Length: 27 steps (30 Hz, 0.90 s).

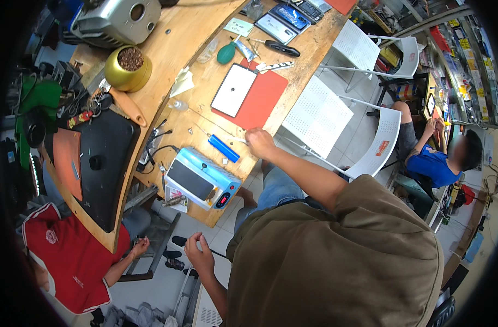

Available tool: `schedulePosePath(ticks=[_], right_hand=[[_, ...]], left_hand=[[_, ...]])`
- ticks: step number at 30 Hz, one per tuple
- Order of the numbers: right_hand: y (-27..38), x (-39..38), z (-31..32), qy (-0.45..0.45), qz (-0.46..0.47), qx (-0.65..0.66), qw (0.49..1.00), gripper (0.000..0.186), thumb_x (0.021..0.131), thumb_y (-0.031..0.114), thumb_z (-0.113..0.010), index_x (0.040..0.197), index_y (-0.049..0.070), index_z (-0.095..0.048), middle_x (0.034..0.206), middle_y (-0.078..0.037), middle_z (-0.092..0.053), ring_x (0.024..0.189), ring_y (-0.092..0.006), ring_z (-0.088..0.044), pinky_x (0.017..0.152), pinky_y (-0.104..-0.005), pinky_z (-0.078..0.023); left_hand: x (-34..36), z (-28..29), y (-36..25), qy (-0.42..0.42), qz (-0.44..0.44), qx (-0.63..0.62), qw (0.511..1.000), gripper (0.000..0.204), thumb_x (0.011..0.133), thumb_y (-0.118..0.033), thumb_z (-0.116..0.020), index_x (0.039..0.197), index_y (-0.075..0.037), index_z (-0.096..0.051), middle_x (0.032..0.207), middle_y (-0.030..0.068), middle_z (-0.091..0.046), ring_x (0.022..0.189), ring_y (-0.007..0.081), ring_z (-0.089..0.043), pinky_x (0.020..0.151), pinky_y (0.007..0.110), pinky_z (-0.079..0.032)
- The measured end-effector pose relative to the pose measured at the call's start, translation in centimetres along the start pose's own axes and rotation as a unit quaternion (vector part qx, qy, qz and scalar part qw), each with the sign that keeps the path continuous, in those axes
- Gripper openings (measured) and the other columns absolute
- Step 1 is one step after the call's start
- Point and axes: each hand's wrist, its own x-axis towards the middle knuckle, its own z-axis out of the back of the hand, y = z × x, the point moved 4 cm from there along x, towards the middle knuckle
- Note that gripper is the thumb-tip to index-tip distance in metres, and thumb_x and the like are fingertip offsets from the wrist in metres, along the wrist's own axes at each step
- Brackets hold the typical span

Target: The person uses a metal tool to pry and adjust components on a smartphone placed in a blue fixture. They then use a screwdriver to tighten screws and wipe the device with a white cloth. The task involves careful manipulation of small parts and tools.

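Note:
My right hand is at the bench edge, its fingers closed around the end of something thin and pale that I cannot make out. Just left of it lies a blue cylinder, with a small white square below. Beyond the hand, a white tablet-like device with a dark border rests partly on a red mat. My left hand hangs in the air below the bench, fingers apart and holding nothing. Nearest to it on the bench is a blue and white machine with a dark phone-like panel on top.
The wooden bench also bears a green air blower, a black-handled tool, phones and a gold pot. White perforated chairs stand to the right. A person in red sits left; another in blue works far right.

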Motion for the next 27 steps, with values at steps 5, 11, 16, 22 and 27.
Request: schedulePosePath(ticks=[5,11,16,22,27], right_hand=[[-5.7,3.0,4.6,-0.162,-0.111,0.16,0.967,0.01,0.092,0.015,-0.068,0.095,0.008,-0.075,0.098,-0.021,-0.074,0.094,-0.0427,-0.072,0.085,-0.0532,-0.058],[-13.5,10.1,10.5,-0.266,-0.205,0.12,0.934,0.02,0.092,0.018,-0.071,0.108,0.006,-0.076,0.114,-0.021,-0.067,0.114,-0.0416,-0.064,0.096,-0.0515,-0.055],[-13.9,11.9,11.1,-0.26,-0.16,0.095,0.948,0.035,0.091,0.019,-0.074,0.124,0.006,-0.074,0.119,-0.018,-0.063,0.116,-0.0382,-0.062,0.101,-0.0483,-0.053],[-14.2,11.7,9.6,-0.265,-0.123,0.061,0.954,0.038,0.089,0.018,-0.072,0.124,0.003,-0.071,0.123,-0.02,-0.061,0.116,-0.0394,-0.06,0.1,-0.0508,-0.052],[-15.0,12.3,9.3,-0.239,-0.117,0.052,0.962,0.045,0.088,0.017,-0.071,0.13,0.002,-0.069,0.124,-0.024,-0.061,0.118,-0.0436,-0.058,0.105,-0.0531,-0.05]], left_hand=[[0.8,-0.3,-1.3,-0.006,0.017,-0.005,1.0,0.017,0.104,-0.014,-0.065,0.114,-0.002,-0.071,0.107,0.0134,-0.072,0.106,0.0331,-0.066,0.1,0.046,-0.047],[0.4,-1.5,-2.9,0.003,0.035,0.0,0.999,0.017,0.104,-0.014,-0.065,0.114,-0.002,-0.071,0.107,0.0142,-0.071,0.106,0.0338,-0.066,0.099,0.046,-0.046],[-0.5,-2.6,-4.3,-0.008,0.047,-0.008,0.999,0.018,0.104,-0.015,-0.065,0.115,-0.002,-0.071,0.106,0.0149,-0.071,0.106,0.0351,-0.066,0.099,0.047,-0.047],[0.1,-3.7,-5.4,-0.009,0.043,-0.05,0.998,0.014,0.102,-0.014,-0.068,0.11,-0.003,-0.071,0.105,0.0144,-0.071,0.105,0.0355,-0.066,0.097,0.047,-0.047],[1.0,-3.6,-7.3,-0.038,-0.043,0.042,0.997,0.009,0.098,-0.014,-0.073,0.096,-0.006,-0.07,0.095,0.0126,-0.07,0.098,0.035,-0.065,0.091,0.047,-0.046]])
